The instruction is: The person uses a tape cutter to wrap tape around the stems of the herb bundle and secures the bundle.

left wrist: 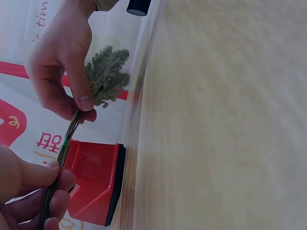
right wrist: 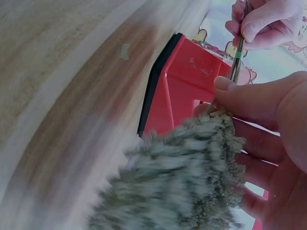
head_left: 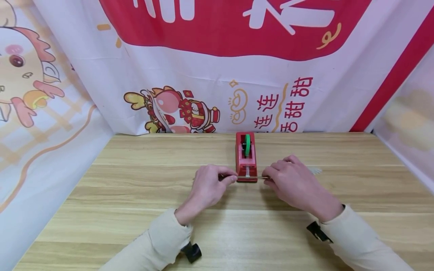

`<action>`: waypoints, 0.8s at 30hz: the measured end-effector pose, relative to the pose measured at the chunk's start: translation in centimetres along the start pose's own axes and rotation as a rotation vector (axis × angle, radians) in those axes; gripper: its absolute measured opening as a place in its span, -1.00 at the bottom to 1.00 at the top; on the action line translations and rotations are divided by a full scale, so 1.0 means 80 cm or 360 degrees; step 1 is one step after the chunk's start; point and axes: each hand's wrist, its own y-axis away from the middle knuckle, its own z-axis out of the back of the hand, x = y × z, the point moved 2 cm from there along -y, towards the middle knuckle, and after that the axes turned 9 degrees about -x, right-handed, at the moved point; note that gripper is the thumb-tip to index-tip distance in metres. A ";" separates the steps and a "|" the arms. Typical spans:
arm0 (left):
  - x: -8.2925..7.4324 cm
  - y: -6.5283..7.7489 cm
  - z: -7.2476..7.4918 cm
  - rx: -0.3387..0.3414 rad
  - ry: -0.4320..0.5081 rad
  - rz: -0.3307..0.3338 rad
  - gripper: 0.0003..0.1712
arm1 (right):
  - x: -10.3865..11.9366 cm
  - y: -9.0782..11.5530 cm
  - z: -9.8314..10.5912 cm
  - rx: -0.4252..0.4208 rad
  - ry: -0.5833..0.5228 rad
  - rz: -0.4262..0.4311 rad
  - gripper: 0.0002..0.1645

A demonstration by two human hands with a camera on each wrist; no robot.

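A bunch of dried flowers (right wrist: 175, 177) with greyish-green heads is stretched sideways between the two hands, just in front of a red tape dispenser (head_left: 246, 162). My left hand (head_left: 211, 183) pinches the lower stems (left wrist: 49, 196) between thumb and fingers. Near the flower heads, my right hand (head_left: 292, 184) grips the stems with its thumb and index finger. A narrow band of green tape (left wrist: 65, 142) circles the stems between the hands. In the head view the right hand hides most of the heads.
The dispenser holds a green tape roll (head_left: 248, 145) and stands at the back of the wooden table (head_left: 149, 226), near the printed cloth backdrop (head_left: 210, 67). A small pale green scrap (right wrist: 124, 51) lies on the tabletop beside the dispenser.
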 end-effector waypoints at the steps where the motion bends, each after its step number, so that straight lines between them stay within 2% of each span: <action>1: 0.000 0.000 0.000 -0.0003 -0.0001 -0.0001 -0.90 | 0.000 0.000 -0.001 0.0001 -0.0013 -0.0014 -0.78; 8: 0.002 -0.002 -0.001 -0.0012 0.0013 -0.0010 -0.88 | -0.002 0.000 -0.007 -0.0092 -0.0032 -0.0013 -0.71; 13: 0.004 -0.003 -0.003 0.0087 0.0054 -0.0018 -0.76 | -0.004 0.001 -0.009 -0.0185 -0.0029 -0.0013 -0.69; 17: 0.005 -0.003 -0.004 0.0152 0.0059 -0.0037 -0.77 | -0.005 0.000 -0.009 -0.0205 -0.0043 -0.0024 -0.68; 24: 0.005 -0.005 -0.001 0.0093 0.0022 -0.0013 -0.83 | -0.005 0.001 -0.011 -0.0160 -0.0023 0.0039 -0.58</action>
